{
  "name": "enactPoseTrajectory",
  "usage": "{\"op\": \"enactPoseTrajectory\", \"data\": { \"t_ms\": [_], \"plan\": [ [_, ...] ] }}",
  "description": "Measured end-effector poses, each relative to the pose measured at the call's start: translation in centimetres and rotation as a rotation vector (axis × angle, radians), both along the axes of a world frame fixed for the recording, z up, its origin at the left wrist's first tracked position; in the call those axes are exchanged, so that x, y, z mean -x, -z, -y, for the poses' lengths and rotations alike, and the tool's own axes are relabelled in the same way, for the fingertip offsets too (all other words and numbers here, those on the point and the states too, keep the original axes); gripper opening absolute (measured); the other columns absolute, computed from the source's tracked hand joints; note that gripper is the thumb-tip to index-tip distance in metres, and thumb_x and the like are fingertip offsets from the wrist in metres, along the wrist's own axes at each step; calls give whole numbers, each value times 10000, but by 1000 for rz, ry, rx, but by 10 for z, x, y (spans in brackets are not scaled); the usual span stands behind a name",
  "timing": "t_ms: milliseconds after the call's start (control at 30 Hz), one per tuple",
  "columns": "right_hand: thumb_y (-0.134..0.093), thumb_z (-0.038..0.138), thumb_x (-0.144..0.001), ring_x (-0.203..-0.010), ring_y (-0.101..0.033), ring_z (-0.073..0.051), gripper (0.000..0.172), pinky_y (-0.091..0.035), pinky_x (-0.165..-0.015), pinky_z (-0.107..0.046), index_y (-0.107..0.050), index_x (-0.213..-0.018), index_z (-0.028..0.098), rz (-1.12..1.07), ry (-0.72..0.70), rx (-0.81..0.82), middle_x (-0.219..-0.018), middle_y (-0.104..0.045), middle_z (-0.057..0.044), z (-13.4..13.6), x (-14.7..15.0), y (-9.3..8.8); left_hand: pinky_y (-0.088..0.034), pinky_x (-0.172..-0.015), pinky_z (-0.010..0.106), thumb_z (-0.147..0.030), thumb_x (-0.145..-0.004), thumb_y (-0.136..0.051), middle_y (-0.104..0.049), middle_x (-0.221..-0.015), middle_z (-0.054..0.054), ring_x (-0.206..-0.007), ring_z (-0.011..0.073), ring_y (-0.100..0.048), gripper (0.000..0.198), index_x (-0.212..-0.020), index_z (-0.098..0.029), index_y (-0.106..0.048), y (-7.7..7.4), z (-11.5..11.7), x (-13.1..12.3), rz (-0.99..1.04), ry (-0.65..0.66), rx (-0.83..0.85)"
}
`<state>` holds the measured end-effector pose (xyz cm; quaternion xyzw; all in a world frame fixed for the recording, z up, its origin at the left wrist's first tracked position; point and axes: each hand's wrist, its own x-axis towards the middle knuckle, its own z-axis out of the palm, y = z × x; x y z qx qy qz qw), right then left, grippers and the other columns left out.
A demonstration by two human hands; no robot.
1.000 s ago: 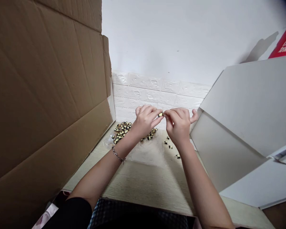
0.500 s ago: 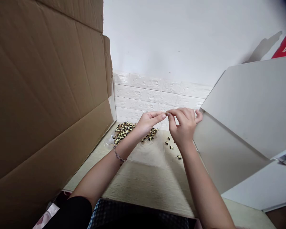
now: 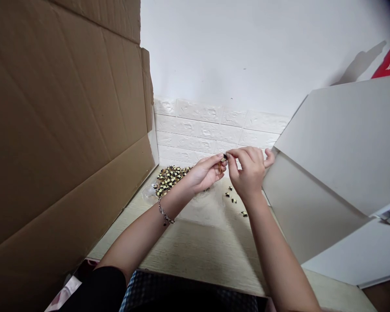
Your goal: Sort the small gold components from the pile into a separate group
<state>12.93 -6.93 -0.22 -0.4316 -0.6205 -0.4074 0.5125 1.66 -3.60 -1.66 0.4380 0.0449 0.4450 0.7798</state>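
Note:
Raised over the table, both hands meet at one small black-and-yellow coil (image 3: 224,158), which looks like a tiny transformer with thin copper-coloured wires hanging from it. My left hand (image 3: 203,174) pinches its left side between thumb and fingers, palm turned partly up. The thumb and forefinger of my right hand (image 3: 250,171) close on the right end, with the little finger sticking out. Behind my left hand lies a pile of similar coils (image 3: 170,180) on a clear plastic sheet (image 3: 201,212). Several loose coils (image 3: 234,200) rest on the table below my right hand.
A tall cardboard sheet (image 3: 68,108) walls off the left side. White panels (image 3: 341,143) stand on the right, and a white brick-patterned wall (image 3: 198,130) closes the back. The pale wooden table (image 3: 195,255) ends close to my body.
My left hand has rolled palm-up and its fingers have curled, so the coil and its copper-coloured wires now show between the hands. My right hand has barely moved.

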Motion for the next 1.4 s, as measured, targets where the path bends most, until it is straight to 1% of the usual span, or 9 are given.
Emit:
{"op": "enactPoseTrajectory", "data": {
  "t_ms": [100,333,500,633,933,1167,1267,1333,1400],
  "plan": [
    [-452,250,-782,-765,-535,-125,116,-145,-916,-368,-558,-736,233,6,-7,-7,-694,-597,41,1,0,0,-376,-667,189,-269,-719,-597,-533,-675,-23,-638,38,-492,141,-762,-138,-572,0,0,0,9,19,2],
    [-434,262,-786,-753,-528,-129,142,-148,-919,-370,-557,-721,231,25,31,-8,-688,-589,31,0,0,1,-384,-665,196,-265,-722,-597,-538,-677,-18,-651,49,-503,140,-759,-133,-566,1,-3,0,23,15,6],
    [-435,255,-787,-744,-526,-128,138,-154,-917,-380,-558,-730,231,53,10,-38,-681,-585,33,-1,0,2,-391,-664,200,-260,-728,-590,-544,-683,-13,-657,57,-508,135,-755,-132,-559,2,-4,-1,38,12,18],
    [-457,245,-780,-740,-531,-124,106,-151,-914,-370,-552,-732,237,61,-5,-53,-674,-584,41,0,0,1,-397,-669,201,-244,-738,-574,-553,-696,-6,-666,63,-517,120,-759,-127,-557,0,-2,0,38,12,47],
    [-432,210,-783,-779,-512,-132,119,-120,-918,-385,-534,-735,245,100,39,-23,-697,-586,42,1,0,2,-406,-666,206,-222,-766,-529,-553,-692,10,-638,65,-519,117,-738,-111,-553,-3,2,2,35,48,65],
    [-416,206,-782,-791,-506,-133,140,-87,-929,-389,-543,-743,250,124,63,8,-693,-584,40,-1,-1,4,-386,-655,210,-215,-754,-540,-546,-681,6,-633,68,-512,104,-729,-114,-548,-1,3,-1,21,-46,62],
    [-415,209,-784,-792,-506,-132,141,-70,-933,-389,-544,-748,253,136,69,-11,-685,-583,43,-3,-1,5,-377,-644,210,-228,-748,-546,-542,-674,4,-632,70,-508,114,-722,-117,-546,-1,3,-3,16,-71,62],
    [-420,211,-784,-785,-504,-129,132,-75,-930,-384,-540,-745,250,145,73,-31,-683,-582,45,-3,-1,5,-370,-634,203,-223,-741,-553,-538,-665,-1,-628,67,-502,107,-715,-120,-545,-1,3,-3,23,-97,63],
    [-430,214,-781,-766,-501,-125,118,-105,-917,-371,-538,-747,246,151,79,-36,-683,-580,44,-3,0,5,-364,-622,193,-209,-731,-561,-532,-652,-7,-620,61,-496,94,-706,-120,-544,-1,4,-4,39,-126,55]
  ]
}}
